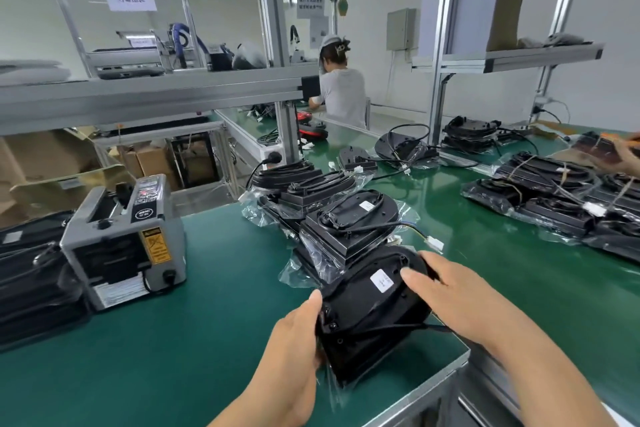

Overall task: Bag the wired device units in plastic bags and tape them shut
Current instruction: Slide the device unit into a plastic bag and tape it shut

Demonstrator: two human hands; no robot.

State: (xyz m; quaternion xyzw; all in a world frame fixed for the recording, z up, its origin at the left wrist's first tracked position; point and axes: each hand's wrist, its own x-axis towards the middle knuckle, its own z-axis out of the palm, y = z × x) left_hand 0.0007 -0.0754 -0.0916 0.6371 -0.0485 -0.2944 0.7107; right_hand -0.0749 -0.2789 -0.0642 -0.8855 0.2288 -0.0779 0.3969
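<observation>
Unit (367, 315) — label (382, 281) up; pointing away (rightward)

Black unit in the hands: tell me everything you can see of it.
The black unit is a rounded matte plastic housing, tilted, with screw holes and a white label on its upward face. A black cable leaves its right side. The left hand grips its left edge, the right hand its far edge. Clear bag film shows under its near end, over the green table.

One tape dispenser (124, 239) stands here. Right of it, two hands, the left hand (294, 340) and the right hand (460, 298), grip one device unit (367, 308). Right of the dispenser and farther back, three bagged units (349, 218) top a row; any beneath cannot be counted.
</observation>
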